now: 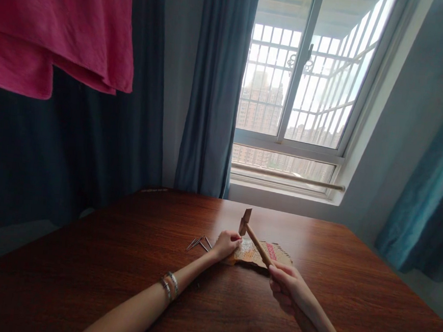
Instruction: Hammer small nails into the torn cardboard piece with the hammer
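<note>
My right hand (pixel 288 286) is wrapped round the handle of a small wooden mallet (pixel 258 244), whose head is raised just above my left fingertips. The handle's lower end sticks out beneath my right wrist. My left hand (pixel 227 245) is closed in a pinch at the left edge of a flat brown piece, perhaps cardboard or leather (pixel 260 253), dotted with small marks and bearing a red patch. Whatever sits between those left fingers is too small to make out. Just left of that hand lie several thin metal rods (pixel 199 243).
The brown wooden table (pixel 122 260) spreads wide around my hands. Behind it are dark blue curtains (pixel 215 94) and a barred window (pixel 289 89). A pink cloth (pixel 64 25) hangs at the upper left. More blue curtain (pixel 426 192) hangs on the right.
</note>
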